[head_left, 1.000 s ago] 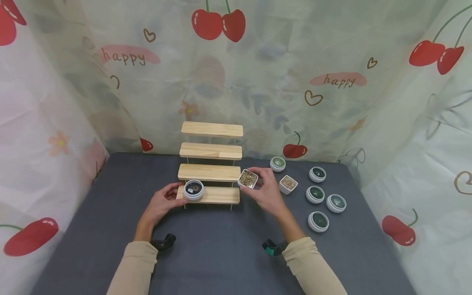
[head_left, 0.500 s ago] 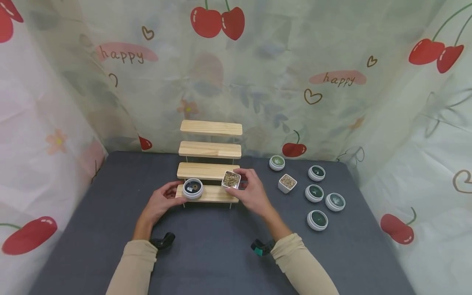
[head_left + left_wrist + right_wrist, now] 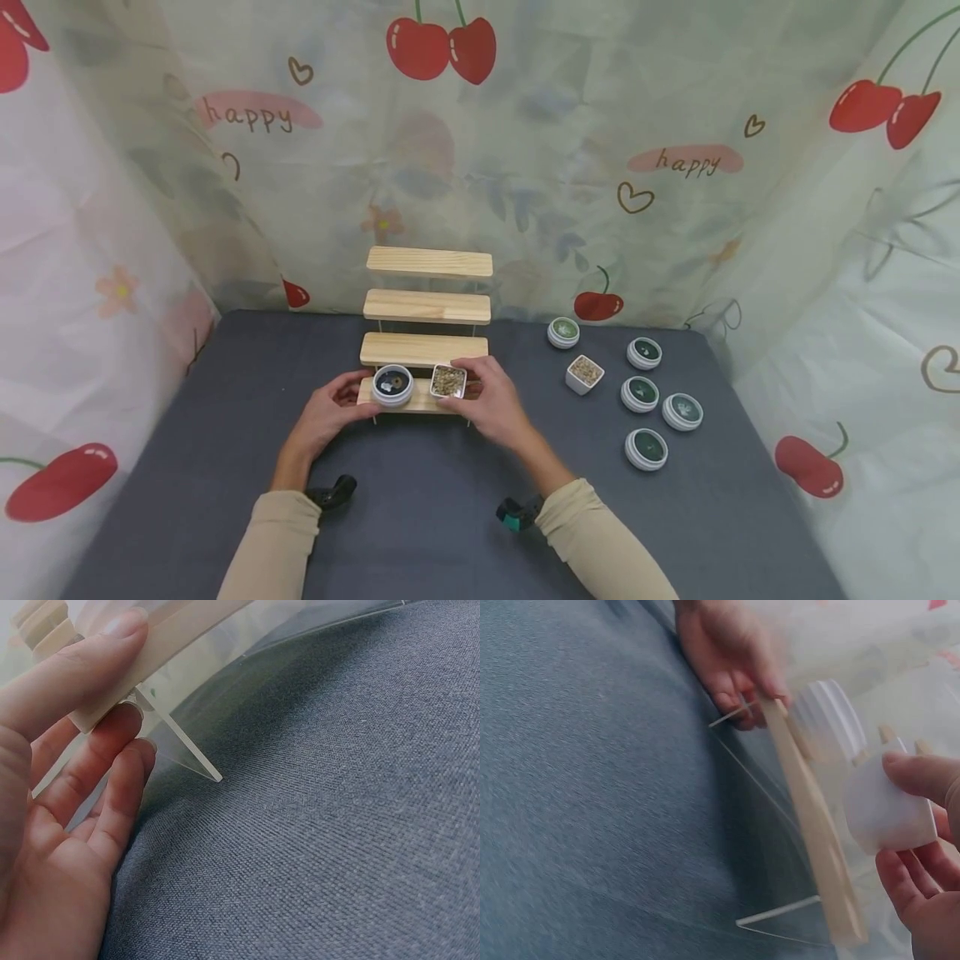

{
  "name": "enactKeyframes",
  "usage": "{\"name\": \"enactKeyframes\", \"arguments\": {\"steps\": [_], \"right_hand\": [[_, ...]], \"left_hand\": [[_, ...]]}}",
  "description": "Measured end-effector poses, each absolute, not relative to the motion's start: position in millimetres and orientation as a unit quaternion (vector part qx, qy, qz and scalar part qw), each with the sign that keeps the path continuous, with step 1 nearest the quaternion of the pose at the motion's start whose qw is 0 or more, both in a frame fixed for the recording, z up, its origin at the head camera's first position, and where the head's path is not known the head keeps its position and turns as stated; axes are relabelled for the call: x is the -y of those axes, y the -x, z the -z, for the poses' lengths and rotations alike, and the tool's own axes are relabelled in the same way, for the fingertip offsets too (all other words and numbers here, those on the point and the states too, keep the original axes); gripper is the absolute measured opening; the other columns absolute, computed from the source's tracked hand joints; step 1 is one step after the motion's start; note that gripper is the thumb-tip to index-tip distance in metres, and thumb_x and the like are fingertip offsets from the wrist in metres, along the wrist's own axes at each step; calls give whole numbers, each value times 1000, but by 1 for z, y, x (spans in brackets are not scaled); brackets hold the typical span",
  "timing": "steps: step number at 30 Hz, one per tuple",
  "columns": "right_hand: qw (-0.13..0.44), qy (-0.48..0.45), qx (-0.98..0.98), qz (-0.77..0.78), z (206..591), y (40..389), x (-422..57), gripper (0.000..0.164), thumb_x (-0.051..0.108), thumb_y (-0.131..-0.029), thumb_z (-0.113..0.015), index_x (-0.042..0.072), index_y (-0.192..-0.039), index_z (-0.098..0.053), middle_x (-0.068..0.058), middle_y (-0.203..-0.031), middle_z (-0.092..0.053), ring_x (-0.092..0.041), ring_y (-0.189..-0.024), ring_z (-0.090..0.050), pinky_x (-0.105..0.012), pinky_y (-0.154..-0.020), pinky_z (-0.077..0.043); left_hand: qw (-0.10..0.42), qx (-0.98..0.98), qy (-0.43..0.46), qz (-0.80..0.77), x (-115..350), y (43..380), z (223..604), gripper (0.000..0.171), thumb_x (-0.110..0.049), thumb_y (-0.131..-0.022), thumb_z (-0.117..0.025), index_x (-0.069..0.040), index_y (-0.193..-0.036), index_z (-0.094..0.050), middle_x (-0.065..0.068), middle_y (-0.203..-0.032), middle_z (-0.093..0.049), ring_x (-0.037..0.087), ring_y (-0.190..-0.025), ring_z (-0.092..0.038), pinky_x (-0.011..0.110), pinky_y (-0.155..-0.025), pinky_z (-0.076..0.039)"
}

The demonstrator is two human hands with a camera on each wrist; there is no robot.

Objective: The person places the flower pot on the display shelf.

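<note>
At the left end of the lowest plank (image 3: pixel 418 405) of a tiered wooden display stand, my left hand (image 3: pixel 324 412) grips the wood, thumb above and fingers curled below, as the left wrist view shows. A round white jar (image 3: pixel 392 387) with a dark top sits on that plank beside this hand. My right hand (image 3: pixel 491 402) pinches a small square white pot (image 3: pixel 448 382) full of brownish grains between thumb and fingers, right of the jar. The right wrist view shows the pot's smooth side (image 3: pixel 881 804) slightly apart from the plank.
Higher planks (image 3: pixel 427 307) rise in steps behind on clear supports. Right of the stand are another grain-filled square pot (image 3: pixel 584 374), a light-green-topped round jar (image 3: pixel 563 332) and several dark-green-topped jars (image 3: pixel 646 449). A printed curtain (image 3: pixel 525 167) encloses the table.
My right hand has carried the square pot leftward from beside the stand to over the lowest plank, next to the round jar. The left hand stays at the plank's left end.
</note>
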State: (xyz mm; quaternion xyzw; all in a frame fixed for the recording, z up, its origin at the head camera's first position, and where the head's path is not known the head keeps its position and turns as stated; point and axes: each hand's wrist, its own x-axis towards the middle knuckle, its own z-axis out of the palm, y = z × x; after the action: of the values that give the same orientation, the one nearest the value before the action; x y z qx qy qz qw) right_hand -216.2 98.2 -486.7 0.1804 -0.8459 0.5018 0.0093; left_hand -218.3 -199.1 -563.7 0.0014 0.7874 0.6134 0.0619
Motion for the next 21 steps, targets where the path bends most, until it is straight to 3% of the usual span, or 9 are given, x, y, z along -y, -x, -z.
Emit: {"name": "enactKeyframes", "arguments": {"steps": [7, 21], "right_hand": [[20, -162, 860, -484, 493, 213, -89, 57, 14, -80, -88, 8, -131, -65, -12, -116, -52, -21, -102, -67, -30, -90, -58], [65, -153, 862, -479, 500, 210, -83, 58, 19, -80, -88, 5, -132, -66, -13, -113, -61, -23, -101, -71, -28, -86, -60]], "left_hand": [[62, -788, 0, -613, 199, 218, 563, 78, -30, -77, -91, -12, -144, -55, 15, -122, -66, 10, -97, -65, 19, -82, -53], [60, -785, -3, -617, 199, 218, 563, 78, -28, -78, -90, -11, -145, -54, 15, -121, -66, 9, -97, -65, 18, -82, -53]]}}
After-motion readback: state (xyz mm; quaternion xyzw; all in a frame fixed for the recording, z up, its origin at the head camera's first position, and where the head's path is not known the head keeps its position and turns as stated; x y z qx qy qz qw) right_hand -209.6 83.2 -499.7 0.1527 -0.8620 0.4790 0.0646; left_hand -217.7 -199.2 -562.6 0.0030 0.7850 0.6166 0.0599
